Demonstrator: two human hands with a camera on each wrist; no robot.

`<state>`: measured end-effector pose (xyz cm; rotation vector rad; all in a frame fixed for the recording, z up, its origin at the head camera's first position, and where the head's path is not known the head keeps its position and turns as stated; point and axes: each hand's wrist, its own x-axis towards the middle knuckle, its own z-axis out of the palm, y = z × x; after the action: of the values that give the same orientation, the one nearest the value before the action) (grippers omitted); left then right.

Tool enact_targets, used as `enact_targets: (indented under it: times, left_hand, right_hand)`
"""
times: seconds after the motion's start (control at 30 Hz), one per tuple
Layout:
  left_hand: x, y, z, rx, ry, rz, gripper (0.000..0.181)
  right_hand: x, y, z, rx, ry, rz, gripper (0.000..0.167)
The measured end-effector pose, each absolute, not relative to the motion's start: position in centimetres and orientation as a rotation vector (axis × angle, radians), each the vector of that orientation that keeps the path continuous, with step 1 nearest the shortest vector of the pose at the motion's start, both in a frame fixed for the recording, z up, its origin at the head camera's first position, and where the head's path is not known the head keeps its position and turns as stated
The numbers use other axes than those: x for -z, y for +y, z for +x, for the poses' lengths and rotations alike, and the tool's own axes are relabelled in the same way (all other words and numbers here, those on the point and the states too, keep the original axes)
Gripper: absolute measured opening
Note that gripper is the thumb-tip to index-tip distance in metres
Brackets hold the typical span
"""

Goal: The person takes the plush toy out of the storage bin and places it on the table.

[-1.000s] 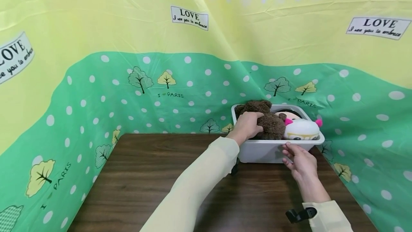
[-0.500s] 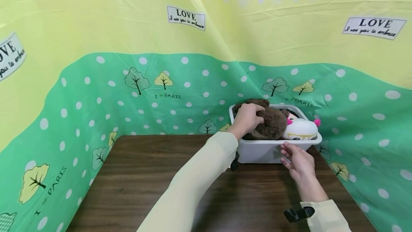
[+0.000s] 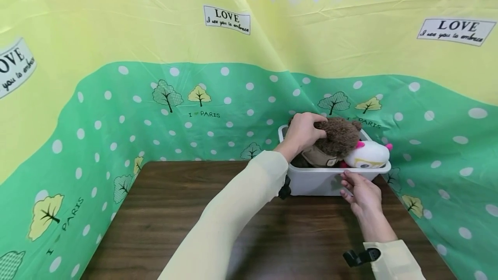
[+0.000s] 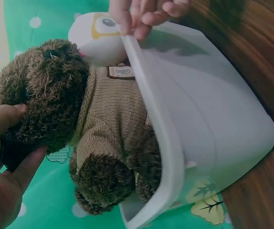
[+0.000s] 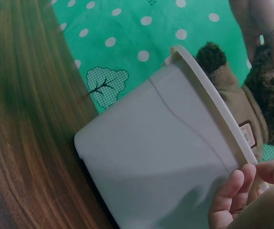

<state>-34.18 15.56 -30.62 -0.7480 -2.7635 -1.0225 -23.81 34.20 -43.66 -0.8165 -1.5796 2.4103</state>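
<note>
A brown teddy bear [image 3: 338,137] in a tan knitted sweater [image 4: 110,114] leans partly out of a light grey bin [image 3: 317,182]. The left hand [image 3: 303,132] pinches the bear's furry head between thumb and fingers; the left wrist view shows this grip [image 4: 5,157] closely. At the bin's front rim, the right hand [image 3: 363,195] holds the edge between thumb and fingers, also seen with the right hand [image 5: 251,200] in the right wrist view. Beside the bear lies a white plush [image 3: 367,155] with pink ears and yellow glasses. The bear's lower body is partly hidden by the bin wall.
The bin stands at the back right of a dark wooden table [image 3: 186,211]. A green and yellow printed cloth [image 3: 218,133] hangs behind and along both sides of the table, close to the bin.
The left hand has risen slightly, lifting the bear so its head tilts right over the white plush and its sweater shows. The right hand stays at the rim.
</note>
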Motion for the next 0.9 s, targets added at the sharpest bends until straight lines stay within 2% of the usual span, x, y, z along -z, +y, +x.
enact_targets:
  times: [0.57, 0.9]
  left_hand:
    - [24.4, 12.9, -32.6, 1.116, -2.596, -0.762, 0.042]
    - [23.3, 8.7, -33.0, 1.378, -2.448, -0.697, 0.046]
  right_hand:
    - [43.7, 34.2, -23.9, -2.398, -1.577, -0.872, 0.014]
    - [43.9, 34.2, -24.1, -2.364, -1.569, -0.894, 0.016]
